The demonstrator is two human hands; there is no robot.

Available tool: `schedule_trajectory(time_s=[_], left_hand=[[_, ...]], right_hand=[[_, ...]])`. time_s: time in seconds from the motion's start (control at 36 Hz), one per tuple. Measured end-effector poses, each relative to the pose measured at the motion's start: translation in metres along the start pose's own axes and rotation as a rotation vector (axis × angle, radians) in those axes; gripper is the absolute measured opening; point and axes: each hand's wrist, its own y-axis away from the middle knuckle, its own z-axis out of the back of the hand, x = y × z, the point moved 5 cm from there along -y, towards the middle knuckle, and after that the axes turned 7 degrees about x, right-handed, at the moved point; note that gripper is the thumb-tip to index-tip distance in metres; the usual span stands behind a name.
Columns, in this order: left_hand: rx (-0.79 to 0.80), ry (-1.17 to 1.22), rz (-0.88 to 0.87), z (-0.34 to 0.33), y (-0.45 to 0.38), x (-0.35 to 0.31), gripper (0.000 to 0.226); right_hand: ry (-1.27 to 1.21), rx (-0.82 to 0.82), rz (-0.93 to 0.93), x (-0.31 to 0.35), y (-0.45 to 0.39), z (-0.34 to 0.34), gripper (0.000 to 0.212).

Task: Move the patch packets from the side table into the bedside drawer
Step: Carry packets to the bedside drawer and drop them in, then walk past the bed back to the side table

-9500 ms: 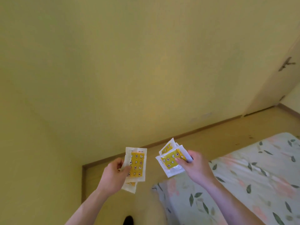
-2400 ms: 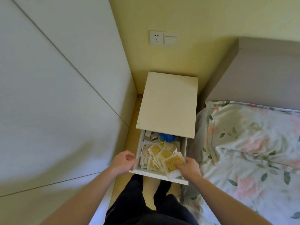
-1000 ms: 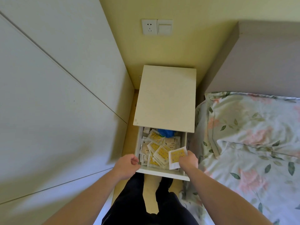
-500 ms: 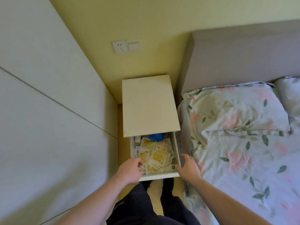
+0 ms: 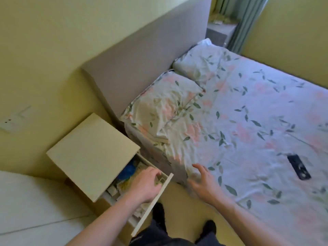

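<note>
The left hand (image 5: pixel 145 185) rests on the front panel of the open bedside drawer (image 5: pixel 152 204), its fingers (image 5: pixel 157 174) curled over the panel's top edge and grasping it. The patch packets (image 5: pixel 124 185) lie inside the drawer beside a blue item (image 5: pixel 126 170). The right hand (image 5: pixel 202 183) hovers over the edge of the floral bed sheet (image 5: pixel 248 121), fingers released and spread, holding nothing.

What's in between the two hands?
In the head view, the drawer's pale front panel and a strip of bare yellow floor lie between the left hand and the right hand.
</note>
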Motion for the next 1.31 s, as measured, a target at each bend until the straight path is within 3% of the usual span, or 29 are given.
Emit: schedule_trajectory(time_s=[0.25,0.53,0.75,1.06,1.31], left_hand=[[0.069,-0.224,-0.336,-0.052,-0.005,-0.175,0.044],[0.123,-0.346,-0.633,-0.181,0.057,-0.4,0.04],[0.186,-0.462,-0.823,-0.278,0.102,-0.53,0.039],[0.2,-0.525,-0.931,-0.373,0.102,-0.69,0.052],[0.253,-0.499,-1.001,-0.491,0.099,-0.866,0.06]], right_hand=[[-0.229,-0.287,-0.144,-0.119,0.121,0.072,0.058],[-0.406,-0.581,-0.256,-0.31,0.31,0.128,0.057],[-0.483,-0.767,-0.333,-0.416,0.433,0.156,0.055],[-0.574,-0.857,-0.408,-0.564,0.538,0.208,0.06],[-0.566,-0.886,-0.496,-0.717,0.616,0.281,0.063]])
